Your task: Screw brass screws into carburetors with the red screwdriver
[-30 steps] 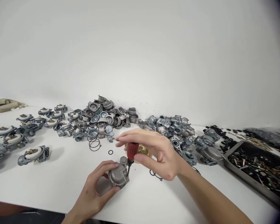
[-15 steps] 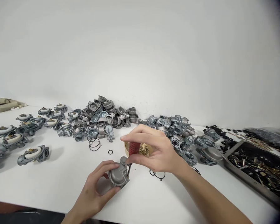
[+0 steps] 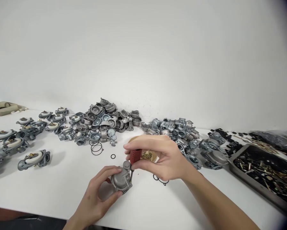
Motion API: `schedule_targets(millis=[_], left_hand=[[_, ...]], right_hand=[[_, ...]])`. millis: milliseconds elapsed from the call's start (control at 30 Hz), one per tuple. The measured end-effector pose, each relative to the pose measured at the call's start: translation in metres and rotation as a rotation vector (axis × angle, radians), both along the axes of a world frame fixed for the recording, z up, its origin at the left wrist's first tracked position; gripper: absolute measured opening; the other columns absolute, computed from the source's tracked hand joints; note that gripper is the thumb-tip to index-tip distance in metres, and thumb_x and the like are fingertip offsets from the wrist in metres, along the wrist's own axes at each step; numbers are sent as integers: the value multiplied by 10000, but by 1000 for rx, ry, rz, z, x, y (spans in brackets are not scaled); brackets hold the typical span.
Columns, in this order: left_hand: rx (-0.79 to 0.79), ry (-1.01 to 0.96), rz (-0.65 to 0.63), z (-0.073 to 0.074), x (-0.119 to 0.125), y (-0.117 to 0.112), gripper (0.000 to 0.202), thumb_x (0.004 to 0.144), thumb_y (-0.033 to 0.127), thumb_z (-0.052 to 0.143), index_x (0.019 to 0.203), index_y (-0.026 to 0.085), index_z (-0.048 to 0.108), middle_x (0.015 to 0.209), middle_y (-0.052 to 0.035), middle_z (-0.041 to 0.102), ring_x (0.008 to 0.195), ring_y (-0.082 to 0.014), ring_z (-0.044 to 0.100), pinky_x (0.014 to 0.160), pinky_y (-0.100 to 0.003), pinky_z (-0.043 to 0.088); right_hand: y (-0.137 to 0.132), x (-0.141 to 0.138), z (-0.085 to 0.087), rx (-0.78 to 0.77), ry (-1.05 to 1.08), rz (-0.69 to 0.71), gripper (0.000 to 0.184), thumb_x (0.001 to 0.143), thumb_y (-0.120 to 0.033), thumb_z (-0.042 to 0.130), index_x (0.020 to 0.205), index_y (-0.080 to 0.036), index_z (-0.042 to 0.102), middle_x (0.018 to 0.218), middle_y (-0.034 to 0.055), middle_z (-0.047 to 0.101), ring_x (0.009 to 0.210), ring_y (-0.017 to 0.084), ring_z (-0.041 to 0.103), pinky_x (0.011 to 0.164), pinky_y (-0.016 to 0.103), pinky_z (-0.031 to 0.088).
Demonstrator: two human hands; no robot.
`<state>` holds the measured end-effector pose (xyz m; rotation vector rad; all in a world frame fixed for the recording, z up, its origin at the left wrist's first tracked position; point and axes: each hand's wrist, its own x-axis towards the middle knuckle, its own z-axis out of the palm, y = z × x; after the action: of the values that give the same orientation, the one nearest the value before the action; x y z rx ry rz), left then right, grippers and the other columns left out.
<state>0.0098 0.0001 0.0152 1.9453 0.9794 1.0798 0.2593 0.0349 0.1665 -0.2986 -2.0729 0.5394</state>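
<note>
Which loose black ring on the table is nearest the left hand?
The small black ring just beyond the left hand. It lies by itself, whereas the larger black rings to its left in the picture overlap.

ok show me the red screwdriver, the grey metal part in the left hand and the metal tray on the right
Red screwdriver (image 3: 135,157), head view, on its handle.
Grey metal part (image 3: 120,180), head view, on its domed top.
Metal tray (image 3: 253,182), head view, on its near side wall.
</note>
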Motion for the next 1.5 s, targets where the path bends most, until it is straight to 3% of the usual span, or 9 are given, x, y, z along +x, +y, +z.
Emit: schedule_targets(millis=[233, 400, 567, 700, 867, 1033, 1133, 1300, 1500], left_hand=[[-26, -28, -23, -1, -1, 2, 467, 954, 309, 802, 1383, 416, 654, 1363, -38, 727, 1253, -301, 675, 994, -382, 571], [-44, -26, -16, -3, -1, 1, 448, 951, 321, 803, 1369, 385, 657, 1333, -55, 720, 1206, -302, 682, 958, -384, 580], [-25, -10, -10, -1, 0, 0, 437, 970, 317, 772, 1387, 380, 654, 1365, -67, 718, 1248, -319, 677, 986, -405, 584], [-28, -10, -10, -2, 0, 0, 424, 956, 318, 779, 1362, 361, 667, 1356, -78, 720, 1229, -328, 684, 977, -414, 591], [-52, -1, -15, -4, -1, 0, 439, 975, 323, 765, 1386, 404, 634, 1376, -49, 690, 1249, -305, 657, 997, -389, 560], [-79, -8, -29, -3, -2, 0, 440, 985, 313, 752, 1399, 388, 624, 1379, -70, 665, 1278, -323, 626, 998, -412, 544], [-83, -8, -27, -2, -1, 0, 430, 985, 316, 755, 1390, 383, 629, 1378, -75, 665, 1276, -327, 625, 1001, -418, 540], [-91, -17, -23, 1, 0, -3, 426, 983, 285, 757, 1374, 399, 634, 1356, -46, 674, 1257, -299, 633, 1010, -390, 537], [-91, -21, -43, -2, -1, -1, 462, 991, 295, 757, 1410, 423, 609, 1399, -35, 659, 1284, -286, 633, 937, -328, 569]], right_hand=[[-2, -1, 1, -76, -54, 86, 347, 1052, -120, 571, 1369, -195, 690, 1011, 87, 780, 870, 175, 744, 792, 336, 665], [1, -2, -3, -11, 49, -23, 240, 924, -205, 837, 1159, -206, 787, 1044, 65, 726, 734, 109, 708, 709, 256, 655], [3, 1, -3, -177, -34, 163, 288, 1066, -174, 584, 1323, -177, 715, 1149, 139, 760, 887, 178, 748, 759, 329, 679], [2, 2, -2, -61, 25, 27, 255, 948, -228, 810, 1201, -214, 777, 1004, 66, 716, 765, 139, 717, 684, 279, 649], [-1, 2, 0, -127, -70, 105, 325, 1053, -162, 599, 1357, -208, 703, 1132, 112, 756, 851, 164, 741, 763, 323, 666], [4, 3, -2, -8, 11, -42, 303, 932, -212, 824, 1231, -220, 771, 1036, 76, 735, 789, 145, 710, 744, 297, 652], [6, 3, -2, -95, -33, 89, 282, 1036, -176, 649, 1303, -205, 738, 1216, 136, 733, 849, 160, 736, 748, 314, 664], [4, 4, -2, -106, 49, -13, 275, 881, -156, 861, 1145, -221, 820, 1025, 72, 759, 745, 140, 713, 688, 282, 656], [5, 6, -2, -299, 65, 162, 253, 990, -119, 714, 1218, -196, 791, 1133, 121, 791, 935, 201, 780, 763, 314, 670]])
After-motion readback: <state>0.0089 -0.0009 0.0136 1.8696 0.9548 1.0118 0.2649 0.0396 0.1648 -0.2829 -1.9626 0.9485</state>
